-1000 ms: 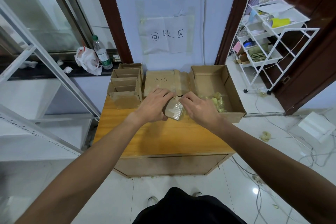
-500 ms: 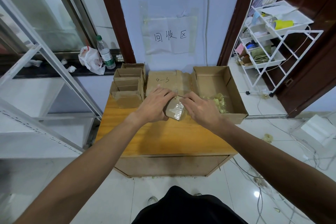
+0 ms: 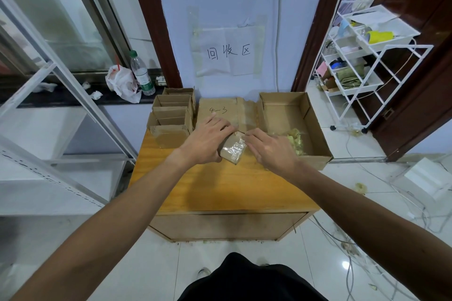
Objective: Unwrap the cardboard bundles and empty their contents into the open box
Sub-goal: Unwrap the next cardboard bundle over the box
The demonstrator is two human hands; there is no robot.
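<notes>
Little has moved: your left hand [image 3: 208, 140] still clamps the bundle [image 3: 232, 151] on the table [image 3: 220, 186] while your right hand [image 3: 270, 148] pinches at its top edge. You're unwrapping; next, peel the shiny tape. Beyond, the box [image 3: 315, 129] holds yellowish scraps.

The wooden tabletop [image 3: 220, 188] has an orange-yellow grain and its near half is bare. Along its far edge, from left to right, stand a cluster of small empty cardboard boxes [image 3: 172, 117], a flat closed carton marked "4-3" [image 3: 220, 111], and an open box [image 3: 318, 129] with pale yellow scraps [image 3: 297, 140] in its near corner. A small cardboard bundle [image 3: 232, 151] wrapped in clear tape rests on the tabletop just in front of the marked carton.
</notes>
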